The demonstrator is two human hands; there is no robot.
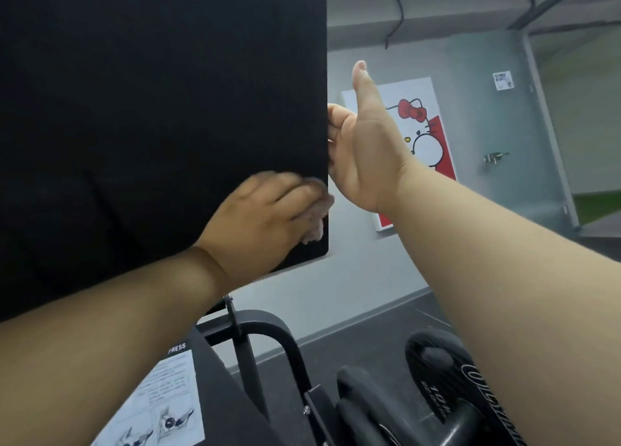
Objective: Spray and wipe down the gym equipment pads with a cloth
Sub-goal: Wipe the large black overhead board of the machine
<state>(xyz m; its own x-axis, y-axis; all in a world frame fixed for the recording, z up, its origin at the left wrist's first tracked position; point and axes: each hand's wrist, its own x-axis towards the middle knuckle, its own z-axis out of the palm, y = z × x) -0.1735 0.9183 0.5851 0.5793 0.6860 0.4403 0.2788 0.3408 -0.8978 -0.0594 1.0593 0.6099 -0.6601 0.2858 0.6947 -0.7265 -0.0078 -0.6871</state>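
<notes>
A large black pad [151, 116] fills the upper left of the head view, its right edge running down the middle. My left hand [268, 217] presses a small pale cloth [316, 220] against the pad's lower right corner, fingers curled over the cloth. My right hand [363, 143] grips the pad's right edge from behind. Its fingers wrap round the back, out of sight, and the thumb points up. No spray bottle is in view.
Below the pad, a black machine frame [268, 338] carries an instruction sticker [161, 408]. Black weight plates [437, 378] stand at lower right. A cartoon poster [426, 123] hangs on the grey wall, beside a glass door with a handle [494, 157].
</notes>
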